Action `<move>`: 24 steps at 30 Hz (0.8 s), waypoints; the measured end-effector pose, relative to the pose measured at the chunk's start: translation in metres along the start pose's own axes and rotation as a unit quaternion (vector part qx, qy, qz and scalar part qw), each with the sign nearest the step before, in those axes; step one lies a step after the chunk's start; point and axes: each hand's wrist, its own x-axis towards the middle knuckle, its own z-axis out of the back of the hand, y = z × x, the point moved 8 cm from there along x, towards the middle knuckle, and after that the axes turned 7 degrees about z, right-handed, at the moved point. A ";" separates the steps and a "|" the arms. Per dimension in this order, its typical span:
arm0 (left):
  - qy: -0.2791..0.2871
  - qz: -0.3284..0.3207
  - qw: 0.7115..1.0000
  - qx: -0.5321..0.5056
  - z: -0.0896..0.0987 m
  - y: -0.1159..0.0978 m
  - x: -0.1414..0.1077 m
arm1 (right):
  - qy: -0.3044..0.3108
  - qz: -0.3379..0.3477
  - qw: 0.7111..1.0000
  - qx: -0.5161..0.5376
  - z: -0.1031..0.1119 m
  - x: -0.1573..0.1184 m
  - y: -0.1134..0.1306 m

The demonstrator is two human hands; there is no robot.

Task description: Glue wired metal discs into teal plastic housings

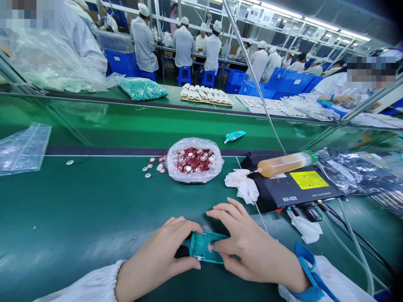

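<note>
Low over the front of the bench, my left hand grips one end of a teal plastic shell, thumb and fingers on opposite edges. The hollow side of the shell faces up. Inside it lies a small round disc, partly covered by a fingertip of my right hand. That hand also touches the shell's right end with its lower digit, while its upper fingers are raised and spread. Beyond both hands, a clear plastic bag is full of wired metal discs with red and black leads.
Several loose discs lie left of the bag. To the right are crumpled tissue, a black RH-928 box and an amber-filled syringe. Another teal piece lies behind. Cables run at right; people work beyond.
</note>
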 end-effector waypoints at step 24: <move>0.032 0.028 0.999 0.003 0.017 -0.003 -0.003 | 0.002 -0.253 0.966 -0.046 0.022 -0.024 -0.068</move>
